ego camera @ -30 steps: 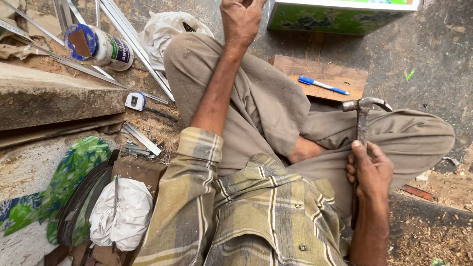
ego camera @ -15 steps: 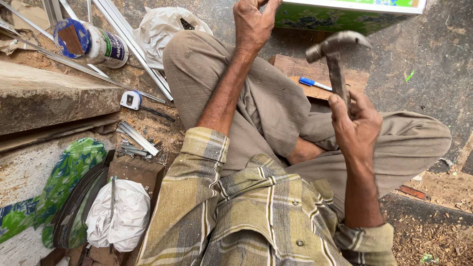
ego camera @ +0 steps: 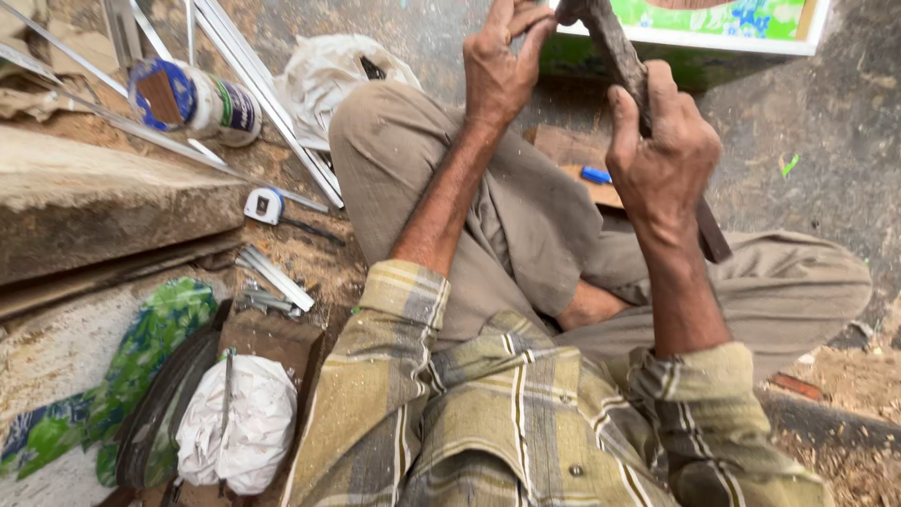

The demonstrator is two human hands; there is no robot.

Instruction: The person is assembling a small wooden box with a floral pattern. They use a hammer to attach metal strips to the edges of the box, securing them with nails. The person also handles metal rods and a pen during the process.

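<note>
**Hammer gripped in our right hand, left hand pinched at the frame's edge**

We hold a dark wooden-handled hammer (ego camera: 624,66) in our right hand (ego camera: 662,155); the grip is clenched around the handle, with the handle's lower end jutting out below the wrist over our right thigh. The shaft slants up and to the left, and its head reaches the top edge of the view, mostly cut off and blurred, so we cannot make out its shape.

Right beside the hammer's upper end sits our left hand (ego camera: 502,66), raised with thumb and fingertips drawn together. The grip is pinched, but whether anything small sits between the fingers we cannot tell.

Just beyond both hands stands a green-and-white painted board with a white border (ego camera: 723,28), its lower edge above our knees. Under our forearms, on the ground between our crossed legs in khaki trousers (ego camera: 535,207), lies a flat brown wooden piece (ego camera: 572,155) with a blue pen (ego camera: 595,175) on it.

Farther left, on the dusty floor, we see a white tape measure (ego camera: 265,205), long pale metal strips (ego camera: 263,94), a round tin with a blue rim (ego camera: 188,99), a crumpled white plastic bag (ego camera: 328,70) and a thick grey wooden plank (ego camera: 103,202). Near our left elbow rest a dark bag (ego camera: 160,413) with white cloth (ego camera: 239,422) and green patterned fabric (ego camera: 141,347).
</note>
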